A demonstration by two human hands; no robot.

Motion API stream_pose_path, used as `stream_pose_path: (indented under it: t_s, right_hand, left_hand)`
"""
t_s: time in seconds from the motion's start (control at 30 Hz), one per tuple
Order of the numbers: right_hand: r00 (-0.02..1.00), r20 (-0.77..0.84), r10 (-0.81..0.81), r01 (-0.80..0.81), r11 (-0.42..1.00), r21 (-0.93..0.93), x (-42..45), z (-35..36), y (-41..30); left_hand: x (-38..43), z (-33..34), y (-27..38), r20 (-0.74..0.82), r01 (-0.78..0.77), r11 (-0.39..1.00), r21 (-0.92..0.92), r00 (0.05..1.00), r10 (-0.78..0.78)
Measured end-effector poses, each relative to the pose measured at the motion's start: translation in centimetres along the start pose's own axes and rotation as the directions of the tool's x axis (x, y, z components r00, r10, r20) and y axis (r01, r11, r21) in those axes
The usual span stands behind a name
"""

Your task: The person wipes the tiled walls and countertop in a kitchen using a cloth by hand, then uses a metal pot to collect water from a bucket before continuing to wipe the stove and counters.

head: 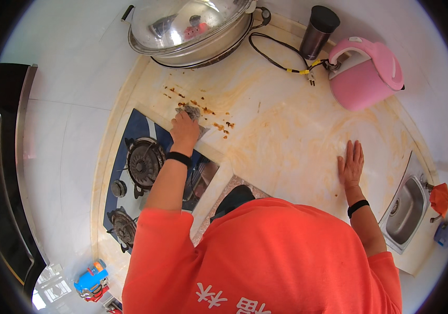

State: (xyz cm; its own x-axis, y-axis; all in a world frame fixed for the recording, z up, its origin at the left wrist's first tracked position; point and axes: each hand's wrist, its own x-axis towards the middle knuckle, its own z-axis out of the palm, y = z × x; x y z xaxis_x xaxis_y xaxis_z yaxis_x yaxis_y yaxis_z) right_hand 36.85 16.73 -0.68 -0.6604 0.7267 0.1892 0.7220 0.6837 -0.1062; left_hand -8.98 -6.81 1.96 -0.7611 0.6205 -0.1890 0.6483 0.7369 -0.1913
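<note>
My left hand (185, 127) grips a crumpled grey cloth (190, 112) pressed on the marbled countertop (287, 137), just past the corner of the gas stove (151, 133). Brown, greasy food stains (207, 110) lie in broken rows beside and beyond the cloth. My right hand (352, 165) rests palm down on the counter to the right, its fingers mostly straight and nothing seen in it. Both wrists wear black bands.
A large lidded electric wok (192, 31) stands at the back left. Behind are a power cord (277, 39), a dark tumbler (318, 33) and a pink kettle (365, 76). A steel sink (406, 212) is at right; a range hood (6, 168) is at far left.
</note>
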Motion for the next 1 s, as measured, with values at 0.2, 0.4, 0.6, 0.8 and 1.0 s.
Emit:
stream_pose_path:
  t_s: [0.2,0.4,0.6,0.8,1.0]
  right_hand:
    - [1.000,-0.018,-0.019,0.020,1.000,0.024,-0.1,-0.4,-0.1]
    - [0.999,0.041,0.027,-0.027,1.000,0.003,0.4,-0.5,-0.3]
    - [0.999,0.026,0.037,-0.037,0.999,0.015,0.3,-0.5,-0.2]
    - [1.000,0.014,-0.001,0.001,1.000,0.011,0.3,-0.6,-0.3]
    - [1.000,0.023,-0.003,0.002,1.000,0.026,0.6,-0.3,-0.4]
  left_hand:
    - [5.5,3.9,-2.2,0.055,-0.057,0.976,0.211,0.997,0.047]
    - [9.5,-1.0,-4.6,0.056,0.110,0.994,-0.013,0.992,-0.109]
    - [5.2,-1.0,-3.5,0.081,-0.180,0.979,-0.094,0.979,0.187]
    - [6.5,0.0,-3.6,-0.015,-0.106,0.991,-0.085,0.994,0.105]
    - [11.3,-0.2,-6.2,0.084,0.052,0.990,-0.133,0.996,-0.041]
